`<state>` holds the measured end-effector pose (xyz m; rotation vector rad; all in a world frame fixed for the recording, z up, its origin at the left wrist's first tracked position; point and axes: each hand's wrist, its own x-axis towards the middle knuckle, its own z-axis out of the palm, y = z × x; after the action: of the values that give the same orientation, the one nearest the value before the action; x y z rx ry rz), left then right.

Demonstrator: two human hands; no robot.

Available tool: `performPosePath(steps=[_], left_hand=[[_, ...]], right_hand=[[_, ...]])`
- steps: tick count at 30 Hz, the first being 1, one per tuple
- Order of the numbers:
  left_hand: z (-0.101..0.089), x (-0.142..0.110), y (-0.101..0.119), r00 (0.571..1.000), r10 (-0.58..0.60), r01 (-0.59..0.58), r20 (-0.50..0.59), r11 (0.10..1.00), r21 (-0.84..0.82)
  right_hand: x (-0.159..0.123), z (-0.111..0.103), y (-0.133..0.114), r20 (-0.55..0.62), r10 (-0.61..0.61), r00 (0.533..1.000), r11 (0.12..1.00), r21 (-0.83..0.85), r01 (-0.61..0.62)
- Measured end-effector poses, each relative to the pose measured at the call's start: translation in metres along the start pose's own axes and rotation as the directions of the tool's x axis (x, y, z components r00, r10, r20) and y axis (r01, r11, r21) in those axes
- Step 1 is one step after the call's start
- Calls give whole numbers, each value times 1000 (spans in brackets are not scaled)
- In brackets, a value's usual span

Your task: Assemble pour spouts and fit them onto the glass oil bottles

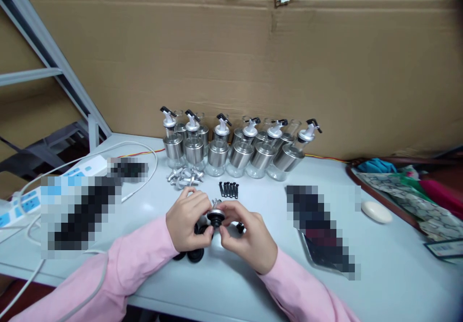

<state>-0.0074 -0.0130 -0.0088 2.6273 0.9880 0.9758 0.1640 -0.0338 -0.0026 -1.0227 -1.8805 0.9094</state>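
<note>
My left hand (188, 220) and my right hand (246, 235) meet over the near middle of the white table (231, 278). Together they pinch a small silver and black pourer cap (216, 217) between their fingertips. Both hands are closed on it. Black round stoppers (195, 254) lie under my left wrist. A small black piece (239, 226) sits by my right thumb. Just beyond the hands lie a pile of silver spouts (184, 177) and a row of thin black levers (228, 189).
Several glass and steel dispenser bottles (238, 148) stand in a row against a cardboard wall (253, 61). A white power strip (54, 182) with cables lies at left. A white oval object (376, 212) and a tray with patterned cloth (405, 192) are at right.
</note>
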Motion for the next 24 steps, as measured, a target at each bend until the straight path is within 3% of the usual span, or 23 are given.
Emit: performPosePath(steps=[16,24], left_hand=[[-1,-1,3,996,69,-67,-55,997,38],[2,-1,-5,978,110,-115,-180,993,-14]], right_hand=[[-2,0,-3,-2,-72,997,996,-62,72],[1,0,2,-51,-78,996,995,-62,75]])
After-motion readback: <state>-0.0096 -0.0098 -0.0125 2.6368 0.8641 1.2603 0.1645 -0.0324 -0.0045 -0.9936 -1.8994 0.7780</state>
